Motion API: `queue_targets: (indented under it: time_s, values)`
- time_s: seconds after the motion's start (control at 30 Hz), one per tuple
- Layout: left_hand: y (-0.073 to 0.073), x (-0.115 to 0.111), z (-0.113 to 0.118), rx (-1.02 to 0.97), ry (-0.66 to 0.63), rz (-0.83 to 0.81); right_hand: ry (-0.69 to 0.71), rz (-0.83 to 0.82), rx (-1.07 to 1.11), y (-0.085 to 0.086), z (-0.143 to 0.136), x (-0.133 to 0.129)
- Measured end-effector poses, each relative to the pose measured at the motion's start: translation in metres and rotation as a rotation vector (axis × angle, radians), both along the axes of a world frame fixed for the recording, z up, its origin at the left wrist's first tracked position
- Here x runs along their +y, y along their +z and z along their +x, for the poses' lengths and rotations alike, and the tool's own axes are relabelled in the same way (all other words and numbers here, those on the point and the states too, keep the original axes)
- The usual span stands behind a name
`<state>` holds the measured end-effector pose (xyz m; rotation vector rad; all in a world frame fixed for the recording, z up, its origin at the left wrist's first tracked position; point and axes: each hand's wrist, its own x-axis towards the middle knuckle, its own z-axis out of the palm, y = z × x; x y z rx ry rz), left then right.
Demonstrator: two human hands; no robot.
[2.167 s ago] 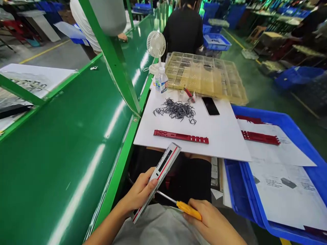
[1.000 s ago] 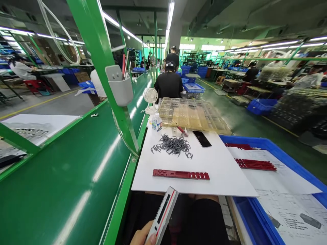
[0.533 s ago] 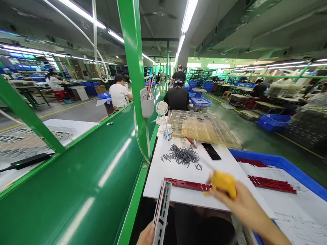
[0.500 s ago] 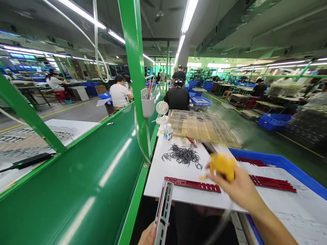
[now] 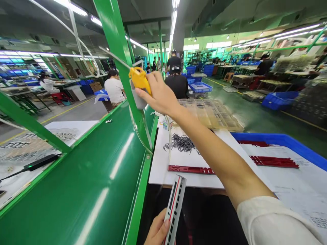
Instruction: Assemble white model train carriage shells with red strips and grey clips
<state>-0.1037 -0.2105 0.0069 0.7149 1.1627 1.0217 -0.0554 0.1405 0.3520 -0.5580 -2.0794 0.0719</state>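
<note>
Head: grey bar point(image 5: 176, 207) in left hand point(image 5: 158, 228)

1. Assembly factory: workers point(image 5: 114, 89) sit on both sides of a long green belt point(image 5: 97, 177) beneath tube lights point(image 5: 174, 22).
2. Blue tubs point(image 5: 279, 99) stand near yellow lines point(image 5: 61, 111) marked on the floor point(image 5: 224, 100).
3. Grey parts point(image 5: 182, 143) lie piled on a white board point(image 5: 158, 161), a many-celled tray point(image 5: 230, 128) behind and more benches point(image 5: 274, 82) beyond.

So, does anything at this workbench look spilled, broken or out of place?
Nothing clearly stands out. The tangled heap of dark grey bent pieces on the white rectangular board looks messy, with strays at its left edge. The slotted light-grey bar with a red stripe in the left hand shows no visible damage.
</note>
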Motion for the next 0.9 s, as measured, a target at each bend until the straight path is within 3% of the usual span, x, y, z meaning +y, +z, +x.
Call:
queue_targets:
  time_s: [0.13,0.2,0.23,0.3,0.37,0.43,0.5,0.6,0.7,0.8,0.9]
  values:
    - [0.002,-0.001,-0.004,0.052,-0.137,0.018,0.155,-0.161,-0.069,-0.080,0.088,-0.067]
    - [0.008,0.002,-0.006,0.212,-0.246,0.118,0.321,-0.434,-0.318,-0.129,0.140,-0.114]
    - [0.012,0.004,-0.006,0.306,-0.318,0.171,0.339,-0.617,-0.448,-0.155,0.166,-0.138]
    - [0.019,0.009,-0.003,0.478,-0.472,0.264,0.229,-0.925,-0.570,-0.200,0.216,-0.182]
    - [0.023,0.012,0.004,0.626,-0.606,0.322,0.115,-1.096,-0.518,-0.235,0.261,-0.219]
    - [0.027,0.014,0.013,0.794,-0.690,0.365,-0.019,-1.159,-0.372,-0.258,0.302,-0.246]
    - [0.036,0.022,0.022,0.957,-0.728,0.468,-0.178,-1.105,-0.208,-0.270,0.337,-0.262]
    - [0.056,0.056,0.030,1.108,-0.667,0.790,-0.283,-0.863,-0.027,-0.281,0.376,-0.261]
    - [0.077,0.111,0.034,1.229,-0.552,1.101,-0.276,-0.672,0.085,-0.292,0.389,-0.230]
    - [0.086,0.163,0.032,1.314,-0.526,1.156,-0.306,-0.658,0.203,-0.301,0.380,-0.185]
    - [0.081,0.193,0.026,1.416,-0.457,1.120,-0.282,-0.682,0.232,-0.304,0.363,-0.144]
